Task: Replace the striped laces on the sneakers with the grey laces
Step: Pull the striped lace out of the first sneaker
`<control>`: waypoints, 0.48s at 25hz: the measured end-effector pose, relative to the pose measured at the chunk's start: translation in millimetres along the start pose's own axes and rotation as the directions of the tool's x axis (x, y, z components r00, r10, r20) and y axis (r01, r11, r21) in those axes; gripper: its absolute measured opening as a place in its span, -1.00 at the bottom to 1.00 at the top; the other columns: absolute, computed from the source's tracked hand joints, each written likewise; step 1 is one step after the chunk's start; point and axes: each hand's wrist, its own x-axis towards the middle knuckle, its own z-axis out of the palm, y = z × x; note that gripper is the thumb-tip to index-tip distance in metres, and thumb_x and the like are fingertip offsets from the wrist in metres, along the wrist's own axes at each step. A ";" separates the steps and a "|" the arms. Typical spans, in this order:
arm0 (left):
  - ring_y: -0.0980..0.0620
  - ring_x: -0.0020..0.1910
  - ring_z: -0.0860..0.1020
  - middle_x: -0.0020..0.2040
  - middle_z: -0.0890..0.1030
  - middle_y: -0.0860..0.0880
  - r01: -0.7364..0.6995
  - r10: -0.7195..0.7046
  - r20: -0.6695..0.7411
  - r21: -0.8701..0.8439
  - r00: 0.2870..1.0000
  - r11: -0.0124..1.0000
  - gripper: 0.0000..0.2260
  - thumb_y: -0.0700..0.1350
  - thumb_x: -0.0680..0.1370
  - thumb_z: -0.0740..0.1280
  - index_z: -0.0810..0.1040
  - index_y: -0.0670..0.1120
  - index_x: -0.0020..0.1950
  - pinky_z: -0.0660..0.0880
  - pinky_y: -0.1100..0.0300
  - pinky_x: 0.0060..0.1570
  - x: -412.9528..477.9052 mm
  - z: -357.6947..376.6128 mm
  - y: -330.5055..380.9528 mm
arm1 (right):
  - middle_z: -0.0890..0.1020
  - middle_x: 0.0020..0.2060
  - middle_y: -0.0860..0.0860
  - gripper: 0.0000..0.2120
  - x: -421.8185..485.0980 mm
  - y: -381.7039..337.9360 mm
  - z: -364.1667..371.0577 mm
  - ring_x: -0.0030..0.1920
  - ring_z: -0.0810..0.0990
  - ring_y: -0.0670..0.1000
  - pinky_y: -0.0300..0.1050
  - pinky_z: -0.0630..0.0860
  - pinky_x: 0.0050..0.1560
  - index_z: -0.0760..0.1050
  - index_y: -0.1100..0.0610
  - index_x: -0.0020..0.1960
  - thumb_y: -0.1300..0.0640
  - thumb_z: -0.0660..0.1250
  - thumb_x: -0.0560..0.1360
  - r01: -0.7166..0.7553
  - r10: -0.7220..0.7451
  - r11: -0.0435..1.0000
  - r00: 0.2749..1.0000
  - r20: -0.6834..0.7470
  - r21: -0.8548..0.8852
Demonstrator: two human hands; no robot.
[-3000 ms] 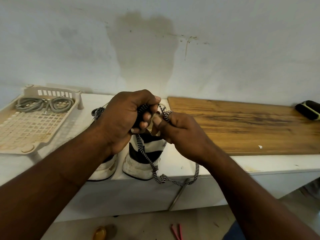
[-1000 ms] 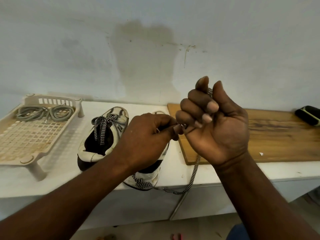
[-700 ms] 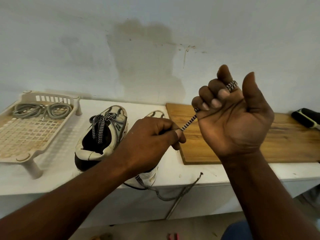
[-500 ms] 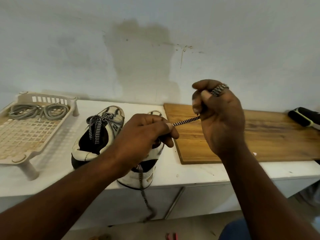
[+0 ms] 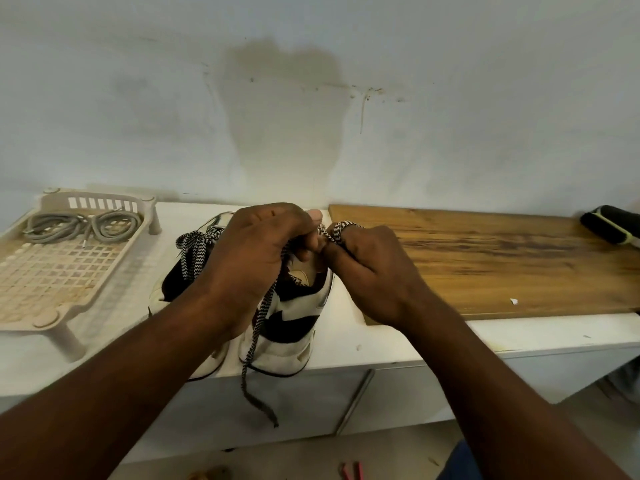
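Note:
Two black-and-white sneakers stand heel-toward-me on the white counter. The left sneaker point(image 5: 173, 285) still carries its striped lace point(image 5: 194, 247). Over the right sneaker point(image 5: 294, 323) my left hand point(image 5: 252, 258) grips a striped lace point(image 5: 258, 327), whose free end hangs down past the counter's front edge. My right hand point(image 5: 370, 271) has the same lace wound round its fingers and pinches it close to the left hand. The grey laces point(image 5: 83, 225) lie coiled at the back of the beige tray point(image 5: 45, 292) on the far left.
A wooden board point(image 5: 502, 261) lies on the counter to the right of the sneakers. A black brush with a light stripe point(image 5: 613, 225) sits at its far right end. The wall rises straight behind the counter point(image 5: 381, 344). Small objects lie on the floor below.
My right hand, which was raised and pulling the lace taut, has come down beside my left hand over the right sneaker. The lace's loose end now hangs straight down.

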 end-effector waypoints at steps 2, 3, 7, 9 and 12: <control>-0.07 -0.29 0.51 -0.31 0.54 -0.19 0.019 -0.019 -0.010 -0.052 1.000 0.998 -0.68 -0.06 0.59 0.38 0.55 -0.11 -0.36 0.45 0.15 -0.17 0.7 -0.8 2.0 | 0.49 -0.48 -0.28 -0.55 -0.3 -2.3 3.1 -0.44 0.48 -0.17 -0.31 0.26 -0.37 0.48 -0.31 -0.39 -0.02 0.24 0.65 -0.027 0.027 1.000 1.000 -0.003 0.000; -0.11 -0.25 0.52 -0.29 0.56 -0.17 0.036 -0.038 -0.019 -0.098 0.999 0.995 -0.70 -0.02 0.54 0.44 0.56 -0.11 -0.35 0.45 0.10 -0.13 1.4 -2.3 3.0 | 0.49 -0.50 -0.21 -0.59 -0.6 -3.2 5.9 -0.45 0.48 -0.14 -0.28 0.26 -0.35 0.53 -0.26 -0.37 -0.08 0.21 0.64 -0.041 0.041 0.999 0.999 0.013 -0.002; -0.14 -0.11 0.57 -0.10 0.69 -0.06 0.085 -0.092 -0.018 -0.246 0.996 0.966 -0.70 0.06 0.46 0.43 0.65 -0.19 -0.21 0.49 -0.10 -0.05 3.0 -8.6 4.8 | 0.56 -0.46 -0.06 -0.52 -3.8 -6.8 15.7 -0.41 0.52 -0.06 0.02 0.45 -0.30 0.61 0.09 -0.30 -0.13 0.19 0.66 -0.101 0.073 0.975 0.987 0.143 0.197; -0.21 -0.15 0.61 -0.06 0.69 -0.16 0.121 -0.123 0.007 -0.237 0.992 0.964 -0.69 0.06 0.52 0.40 0.72 -0.18 -0.08 0.59 -0.03 -0.15 0.7 -9.3 4.3 | 0.52 -0.50 -0.11 -0.49 -4.7 -10.3 17.2 -0.46 0.43 -0.12 -0.14 0.38 -0.31 0.58 0.19 -0.32 -0.04 0.21 0.70 -0.172 0.089 0.893 0.973 0.211 0.417; -0.22 -0.13 0.65 -0.03 0.72 -0.19 0.110 -0.111 -0.002 -0.116 0.994 0.987 -0.73 0.02 0.59 0.37 0.73 -0.15 0.08 0.62 -0.02 -0.10 0.9 -11.5 -0.4 | 0.42 -0.51 0.12 -0.46 -4.6 -15.8 17.5 -0.48 0.27 0.11 -0.18 0.20 -0.37 0.53 0.23 -0.34 -0.01 0.13 0.72 -0.237 0.065 0.740 0.956 0.285 0.629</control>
